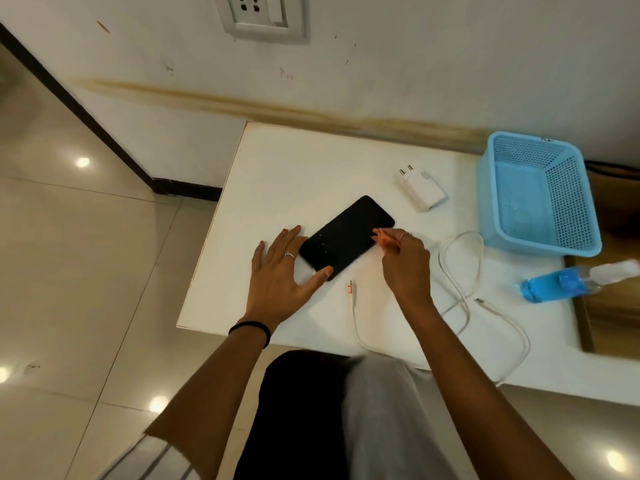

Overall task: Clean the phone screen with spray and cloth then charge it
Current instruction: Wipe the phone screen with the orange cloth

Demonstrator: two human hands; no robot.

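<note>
Black and screen-up, the phone lay in the middle of the white worktop, the left hand steadying its near-left end with spread fingers while the right hand pinched a small orange cloth at its right edge, so the wiping looked to be in progress. The spray bottle lay on its side at the right. Charging remained: the cable lay loose on the worktop, the plug unconnected beyond the phone, and the wall socket was unused.

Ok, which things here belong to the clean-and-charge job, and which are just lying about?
Job:
phone
orange cloth, pinched in right hand
spray bottle
charger plug
cable
wall socket
left hand, steadying phone

Lying about:
blue basket
</note>
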